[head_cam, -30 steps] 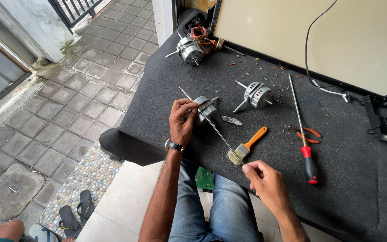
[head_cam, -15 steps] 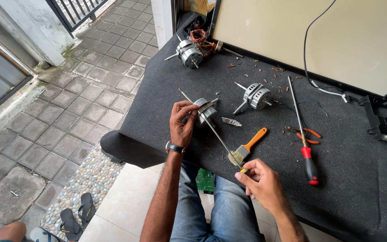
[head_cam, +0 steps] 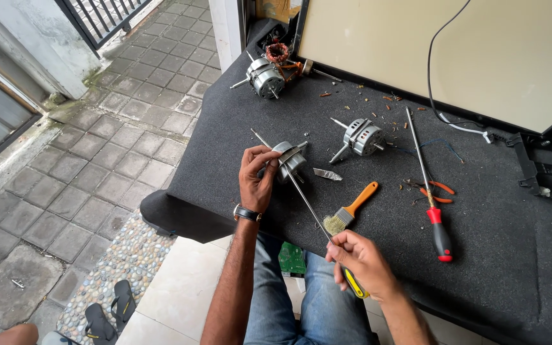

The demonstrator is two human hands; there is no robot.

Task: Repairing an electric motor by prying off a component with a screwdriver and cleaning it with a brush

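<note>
My left hand (head_cam: 257, 176) grips a small silver electric motor (head_cam: 291, 160) on the black mat (head_cam: 225, 134). My right hand (head_cam: 360, 259) holds a long screwdriver (head_cam: 308, 204) by its yellow handle; the thin shaft runs up and left to the motor, between my left fingers. A paint brush with an orange handle (head_cam: 351, 207) lies just beyond my right hand. A small metal blade (head_cam: 327, 174) lies next to the motor.
Two more motors (head_cam: 362, 136) (head_cam: 264, 78) rest farther back. A long red-handled screwdriver (head_cam: 430, 191) and orange pliers (head_cam: 432, 188) lie to the right. A pale panel (head_cam: 448, 51) with a black cable stands behind. A green circuit board (head_cam: 292, 259) sits by my knees.
My right hand has taken the screwdriver's yellow handle and shifted slightly. My left hand stays on the motor.
</note>
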